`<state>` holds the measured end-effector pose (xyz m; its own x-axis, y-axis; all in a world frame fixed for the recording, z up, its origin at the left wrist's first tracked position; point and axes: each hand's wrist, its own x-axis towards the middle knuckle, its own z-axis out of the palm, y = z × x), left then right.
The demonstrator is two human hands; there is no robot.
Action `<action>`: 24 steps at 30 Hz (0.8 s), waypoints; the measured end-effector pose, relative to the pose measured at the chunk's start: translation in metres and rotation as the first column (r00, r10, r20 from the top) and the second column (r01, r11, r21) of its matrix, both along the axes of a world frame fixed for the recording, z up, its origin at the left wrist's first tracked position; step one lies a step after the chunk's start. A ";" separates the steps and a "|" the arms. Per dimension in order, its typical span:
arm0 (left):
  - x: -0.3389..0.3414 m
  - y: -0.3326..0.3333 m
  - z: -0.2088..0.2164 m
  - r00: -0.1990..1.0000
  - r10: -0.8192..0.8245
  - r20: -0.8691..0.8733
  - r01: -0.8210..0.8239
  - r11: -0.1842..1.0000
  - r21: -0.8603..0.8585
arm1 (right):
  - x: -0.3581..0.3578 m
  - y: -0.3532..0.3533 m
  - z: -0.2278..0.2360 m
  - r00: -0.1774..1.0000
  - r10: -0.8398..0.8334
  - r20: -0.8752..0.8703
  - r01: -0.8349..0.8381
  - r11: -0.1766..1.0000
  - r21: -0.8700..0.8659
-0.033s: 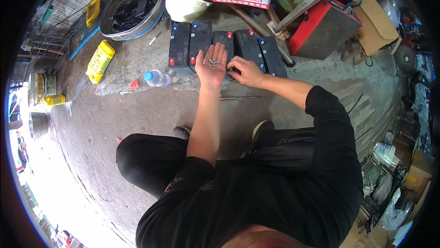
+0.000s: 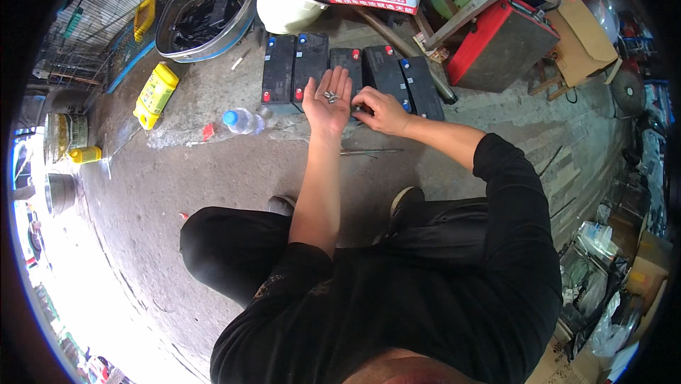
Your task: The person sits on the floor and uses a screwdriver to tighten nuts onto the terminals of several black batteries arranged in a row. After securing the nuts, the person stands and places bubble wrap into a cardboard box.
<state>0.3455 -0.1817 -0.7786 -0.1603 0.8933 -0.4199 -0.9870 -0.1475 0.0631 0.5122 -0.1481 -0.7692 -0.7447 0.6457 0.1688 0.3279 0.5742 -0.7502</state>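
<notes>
I see small, silvery metal pieces [image 2: 330, 97], upper centre, on the flat, upturned left hand [image 2: 327, 114]; the right hand [image 2: 383, 112] curls beside it, its grip hidden

"Where does this view look from?"
"A head-worn fisheye, the left of a side-by-side pair."
"Facing?"
"Steeply down and somewhat forward, picture upright. The black shirt [image 2: 425, 299] sits nearest, filling the lower middle; the left hand [image 2: 328, 107] and right hand [image 2: 383, 112] lie farther off, above centre."
"How wide?"
"Very: the floor [image 2: 156, 178] spreads to both sides, straight edges bending toward the rim."
</notes>
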 end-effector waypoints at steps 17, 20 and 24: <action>0.001 0.001 -0.002 1.000 -0.013 0.001 0.013 1.000 0.005 | 0.001 0.001 0.000 1.000 0.014 -0.001 -0.014 0.996 0.086; 0.000 0.001 -0.003 1.000 -0.020 0.003 0.020 1.000 0.012 | 0.001 0.002 0.002 0.998 0.052 -0.041 -0.047 0.993 0.112; 0.000 0.000 -0.001 1.000 -0.017 -0.018 0.017 1.000 -0.001 | 0.000 0.001 0.005 0.999 0.022 0.049 -0.026 0.996 0.082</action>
<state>0.3459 -0.1820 -0.7793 -0.1527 0.8957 -0.4176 -0.9881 -0.1310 0.0804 0.5127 -0.1470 -0.7644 -0.7683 0.6130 0.1843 0.3477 0.6415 -0.6838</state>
